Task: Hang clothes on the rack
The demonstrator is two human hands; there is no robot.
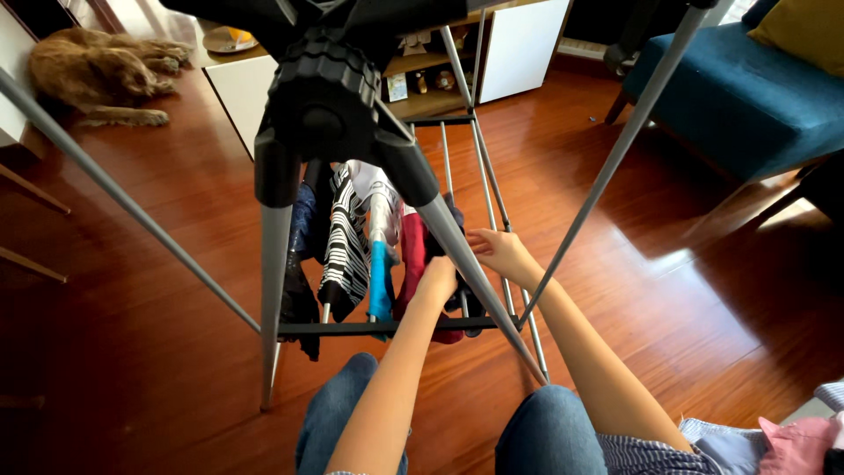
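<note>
Glossy red-brown wood floor (176, 220), blue sofa (747, 97), white cabinet (523, 48), perhaps sunlit

Metal rack (488, 189); glossy wood floor (176, 264)

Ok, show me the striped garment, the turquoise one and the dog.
striped garment (345, 236): head view, middle of the hanging cloth.
turquoise garment (380, 280): head view, its lower half.
dog (97, 69): head view, its flank, lying on the floor.
</note>
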